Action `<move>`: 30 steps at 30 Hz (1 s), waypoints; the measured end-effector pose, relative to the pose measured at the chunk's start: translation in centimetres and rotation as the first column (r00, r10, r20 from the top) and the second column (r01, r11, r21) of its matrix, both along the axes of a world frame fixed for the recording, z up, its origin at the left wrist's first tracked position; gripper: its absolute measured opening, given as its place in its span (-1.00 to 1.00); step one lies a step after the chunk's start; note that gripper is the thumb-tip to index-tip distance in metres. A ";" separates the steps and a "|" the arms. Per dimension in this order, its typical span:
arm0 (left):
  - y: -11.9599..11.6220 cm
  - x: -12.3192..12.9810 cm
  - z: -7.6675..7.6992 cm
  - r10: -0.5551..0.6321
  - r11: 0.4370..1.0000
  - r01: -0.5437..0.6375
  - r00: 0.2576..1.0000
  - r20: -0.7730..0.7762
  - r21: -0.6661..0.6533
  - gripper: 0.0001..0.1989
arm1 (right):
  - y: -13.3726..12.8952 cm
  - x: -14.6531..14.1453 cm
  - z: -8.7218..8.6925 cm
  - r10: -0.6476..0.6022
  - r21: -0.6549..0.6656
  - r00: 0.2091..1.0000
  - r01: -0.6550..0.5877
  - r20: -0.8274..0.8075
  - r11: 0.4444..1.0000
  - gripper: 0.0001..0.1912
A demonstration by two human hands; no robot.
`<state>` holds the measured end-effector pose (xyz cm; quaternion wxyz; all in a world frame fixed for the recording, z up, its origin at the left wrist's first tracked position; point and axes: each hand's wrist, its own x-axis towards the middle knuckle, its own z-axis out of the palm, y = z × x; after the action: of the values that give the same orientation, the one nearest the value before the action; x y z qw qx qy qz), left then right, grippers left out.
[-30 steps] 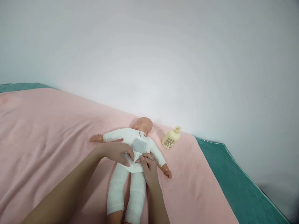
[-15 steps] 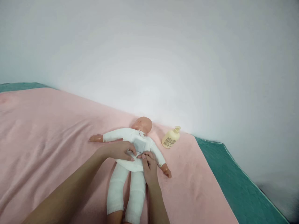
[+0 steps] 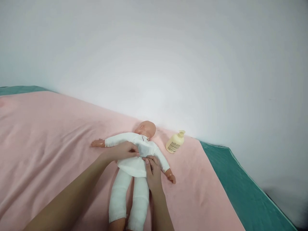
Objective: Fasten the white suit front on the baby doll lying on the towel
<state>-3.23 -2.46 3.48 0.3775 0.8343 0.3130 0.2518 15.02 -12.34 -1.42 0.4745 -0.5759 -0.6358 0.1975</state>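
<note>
A baby doll point(image 3: 141, 189) with a white cloth body lies on its back, head turned aside, arms spread. Around its hips is a white diaper point(image 3: 131, 168). My left hand point(image 3: 125, 150) lies over the doll's belly from the left, thumb and fingers pinched at the diaper's upper edge. From the right, my right hand point(image 3: 153, 173) rests at the waist, its fingers closed on the same edge close to the left fingertips. The small bit of material between the fingertips is mostly hidden.
A pale yellow pump bottle point(image 3: 175, 142) stands right of the doll's head. Beneath everything is a wrinkled pink blanket point(image 3: 60, 128) over a green sheet point(image 3: 231, 173). A white wall point(image 3: 154, 57) rises behind.
My left hand has shifted slightly up, and its fingers have drawn together into a pinch at the diaper's edge. The right hand stays nearly in place.
</note>
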 end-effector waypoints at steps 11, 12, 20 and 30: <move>0.9 2.2 -1.9 0.251 0.932 -0.306 0.932 0.263 0.195 -0.67 | 3.1 -0.1 3.3 -0.171 0.138 0.985 0.167 0.020 0.976 -0.67; 1.1 2.2 -2.1 0.263 0.918 -0.329 0.923 0.280 0.222 -0.69 | 4.0 -0.2 3.6 -0.194 0.148 0.980 0.187 0.034 0.971 -0.67; 2.0 2.3 -2.9 0.250 0.897 -0.287 0.956 0.150 0.335 -0.65 | 7.8 -0.4 1.9 -0.230 0.088 0.951 0.217 0.205 0.972 -0.64; 1.9 2.6 -3.7 0.270 0.851 -0.309 0.951 0.150 0.424 -0.74 | 7.3 -0.1 0.5 -0.173 0.175 0.973 0.146 0.153 0.974 -0.72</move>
<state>-0.59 -0.55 -0.20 0.1487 0.8300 0.3533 0.4053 14.89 -5.06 -0.89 0.4791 -0.5992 -0.6389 0.0568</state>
